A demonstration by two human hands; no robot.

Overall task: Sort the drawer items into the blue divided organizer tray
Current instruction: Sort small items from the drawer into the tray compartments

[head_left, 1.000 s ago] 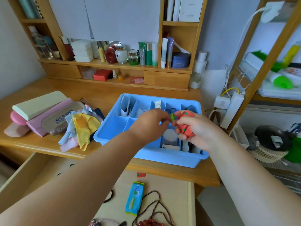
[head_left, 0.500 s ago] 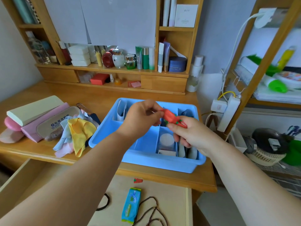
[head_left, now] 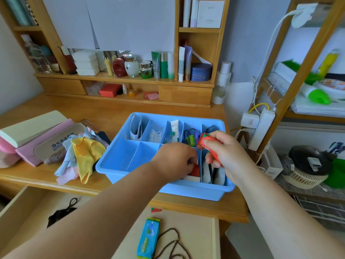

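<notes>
We see the right hand (head_left: 226, 154) grasping a red packet (head_left: 206, 143) w/ green print over the blue tray (head_left: 119, 166) on the desk (head_left: 115, 113). Left hand (head_left: 173, 159) fingers pinch a red item (head_left: 195, 171) in a front compartment. Writing is too blurred to read.

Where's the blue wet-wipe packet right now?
Head view, bottom centre: the blue wet-wipe packet lies in the open drawer, left of the bead necklace.

Blue divided tray (head_left: 119, 166), red packets (head_left: 203, 142) inside
</notes>
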